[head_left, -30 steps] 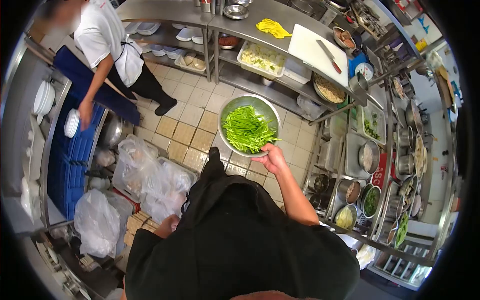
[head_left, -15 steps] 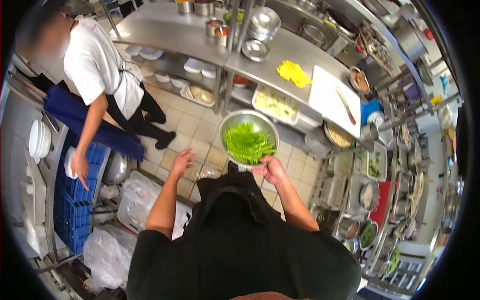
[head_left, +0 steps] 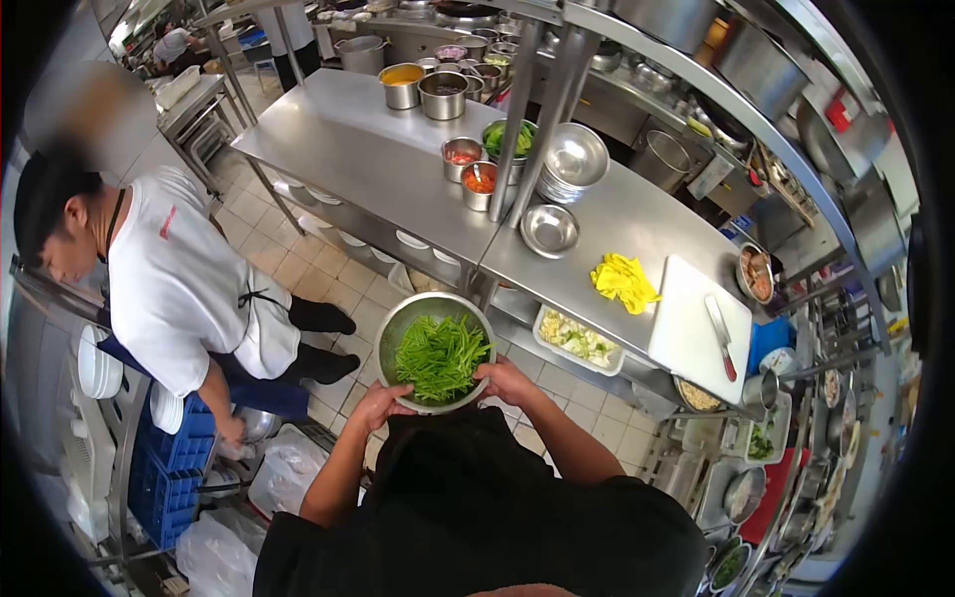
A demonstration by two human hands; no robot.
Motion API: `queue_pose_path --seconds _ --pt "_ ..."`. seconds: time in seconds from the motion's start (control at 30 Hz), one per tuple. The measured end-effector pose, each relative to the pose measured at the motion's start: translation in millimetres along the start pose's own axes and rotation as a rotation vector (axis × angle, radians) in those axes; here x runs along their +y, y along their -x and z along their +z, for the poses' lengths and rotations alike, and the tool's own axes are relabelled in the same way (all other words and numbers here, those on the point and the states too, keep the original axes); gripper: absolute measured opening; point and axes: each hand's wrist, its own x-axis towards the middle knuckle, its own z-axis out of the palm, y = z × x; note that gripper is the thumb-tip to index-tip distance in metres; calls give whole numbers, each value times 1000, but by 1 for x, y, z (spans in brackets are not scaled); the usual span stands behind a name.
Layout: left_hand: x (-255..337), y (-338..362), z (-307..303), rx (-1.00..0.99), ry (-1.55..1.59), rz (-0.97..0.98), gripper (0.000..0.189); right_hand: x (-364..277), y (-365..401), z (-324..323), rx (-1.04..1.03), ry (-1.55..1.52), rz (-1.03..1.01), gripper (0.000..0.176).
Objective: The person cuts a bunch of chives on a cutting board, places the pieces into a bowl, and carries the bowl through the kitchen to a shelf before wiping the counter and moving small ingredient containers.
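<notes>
A round metal bowl point(head_left: 396, 323) is in front of my body, filled with cut green leafy stalks point(head_left: 439, 360). My left hand point(head_left: 382, 406) is closed on the near left part of its rim. On the near right side, my right hand point(head_left: 506, 382) also grips the rim. The fingers beneath the bowl are partly hidden.
Ahead runs a steel counter point(head_left: 378, 159) with metal pots, stacked bowls point(head_left: 577, 159), a yellow cloth point(head_left: 625, 283) and a knife point(head_left: 719, 333) on a white cutting board point(head_left: 686, 308). A co-worker in a white shirt point(head_left: 179, 259) bends at the left over blue crates point(head_left: 164, 497).
My left hand, free beside the bowl before, now holds its rim. The bowl sits further left and lower in view. The co-worker leans lower, and the view has tilted up.
</notes>
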Motion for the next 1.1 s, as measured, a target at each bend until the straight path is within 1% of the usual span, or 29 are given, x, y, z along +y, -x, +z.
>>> queue_pose_path --seconds 0.03,0.07,0.1,0.13,0.2,0.23,0.27,0.3,0.37,0.4,0.43,0.47,0.5,0.53,0.6,0.63,0.73,0.77,0.8,0.87,1.0,1.03,1.1 --pt "9 -2 -2 30 33 28 48 -1 -24 -6 -102 -17 14 49" --pt "17 -6 -5 64 71 55 47 -2 -46 -12 -120 -6 -16 49" --pt "20 -17 -13 89 173 99 48 -9 -63 -9 -136 0 -37 50" --pt "56 -1 8 237 32 91 36 -10 -74 -5 -147 -1 -40 50" --pt "63 -31 -16 218 73 200 35 -29 -87 7 -214 -42 -76 50" --pt "66 -46 -28 206 94 254 35 -45 -88 18 -166 -104 -70 50" --pt "73 -61 -42 263 40 238 42 -61 -89 30 -119 -159 -93 50" --pt "83 -75 -54 270 -24 236 45 -64 -92 37 -22 -155 -130 50" --pt "100 -94 -67 277 -5 270 45 -84 -105 50 173 -131 -238 49" --pt "117 -101 -66 274 6 293 45 -93 -113 55 234 -32 -328 51" --pt "142 -95 -58 277 6 253 45 -97 -122 60 295 66 -418 52" --pt "152 -103 -64 243 39 253 45 -100 -132 63 357 162 -503 53" --pt "157 -111 -70 212 70 250 45 -108 -139 73 357 339 -631 57" --pt "162 -119 -78 183 100 243 45 -117 -145 83 395 485 -658 58" --pt "167 -138 -93 166 52 257 44 -139 -157 103 470 775 -703 60" --pt "173 -145 -97 165 49 257 44 -143 -174 104 467 842 -805 71" --pt "190 -157 -102 170 31 219 48 -175 -185 135 496 1205 -865 82" --pt "192 -161 -106 162 27 200 49 -178 -194 138 468 1217 -772 84" --pt "196 -166 -110 158 25 181 50 -180 -205 140 443 1224 -754 83" --pt "208 -162 -109 157 -11 226 51 -181 -230 140 387 1242 -709 82" --pt "223 -181 -121 124 27 258 52 -208 -254 156 162 1346 -669 77" --pt "220 -187 -125 136 75 252 51 -216 -259 158 142 1333 -678 72" --pt "231 -200 -136 161 162 268 49 -238 -266 162 114 1290 -797 68"
